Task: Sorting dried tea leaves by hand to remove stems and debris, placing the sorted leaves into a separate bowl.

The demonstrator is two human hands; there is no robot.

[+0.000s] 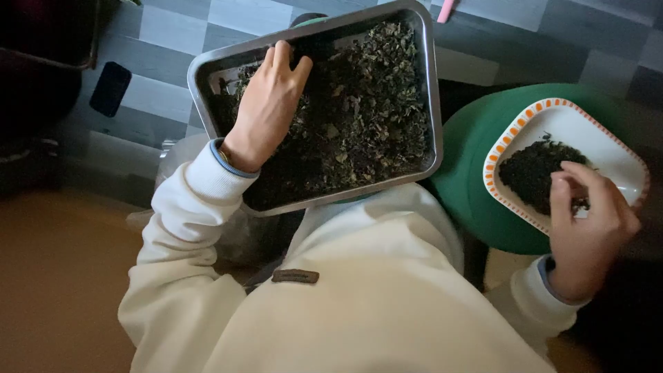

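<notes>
A rectangular metal tray (429, 83) rests on my lap, filled with dark dried leaves (366, 117). My left hand (266, 107) lies flat among the leaves at the tray's left side, fingers together and pointing away. To the right, a white square plate with an orange patterned rim (507, 138) sits on a green round stool (469, 179) and holds a small pile of darker leaves (532, 173). My right hand (587, 221) hovers over that pile, its fingertips pinched together right at the leaves; whether a leaf is between them is hidden.
A dark phone (110, 88) lies on the grey checked floor (173, 27) at the left. A pink object (445, 10) pokes in at the top edge. Dark furniture (34, 83) fills the upper left. My cream sweatshirt (359, 304) covers the foreground.
</notes>
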